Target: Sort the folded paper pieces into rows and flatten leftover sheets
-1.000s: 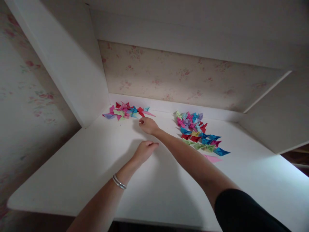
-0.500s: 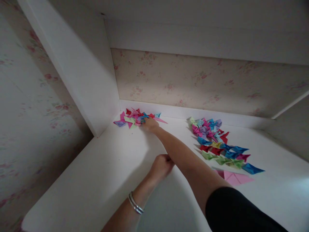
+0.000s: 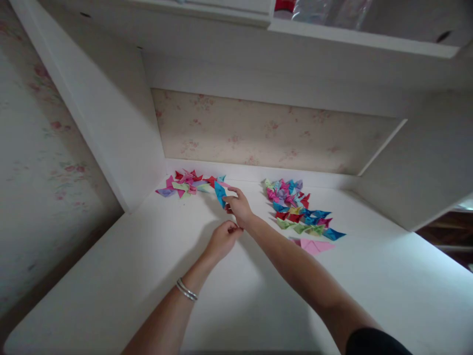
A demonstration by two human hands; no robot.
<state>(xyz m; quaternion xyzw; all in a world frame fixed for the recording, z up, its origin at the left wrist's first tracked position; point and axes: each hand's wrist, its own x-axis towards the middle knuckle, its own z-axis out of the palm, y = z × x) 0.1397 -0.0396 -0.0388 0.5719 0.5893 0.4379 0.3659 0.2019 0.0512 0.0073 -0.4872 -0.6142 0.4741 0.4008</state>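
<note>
My right hand [image 3: 238, 206] pinches a blue folded paper piece [image 3: 219, 194] and holds it up off the white desk [image 3: 155, 276]. A heap of colourful folded papers [image 3: 181, 186] lies just behind it, at the back left. Close below the right wrist is my left hand [image 3: 223, 239], its fingers curled together; anything inside them is hidden. Two silver bangles [image 3: 187, 290] circle the left wrist. Over to the right, more folded papers [image 3: 283, 192] sit in a pile, with rows of blue, red and green ones in front. A larger pink folded paper [image 3: 317, 245] lies nearest me.
A white side panel [image 3: 111, 123] rises at the left, with flowered wallpaper [image 3: 244, 133] at the back. Overhead runs a shelf [image 3: 362, 37] with clear plastic packaging on it. Another white panel [image 3: 417, 162] closes off the right side.
My right hand has drawn back from the left heap with the blue folded paper piece in its fingers. The left hand stays curled near the right arm. The view has shifted, showing more shelf.
</note>
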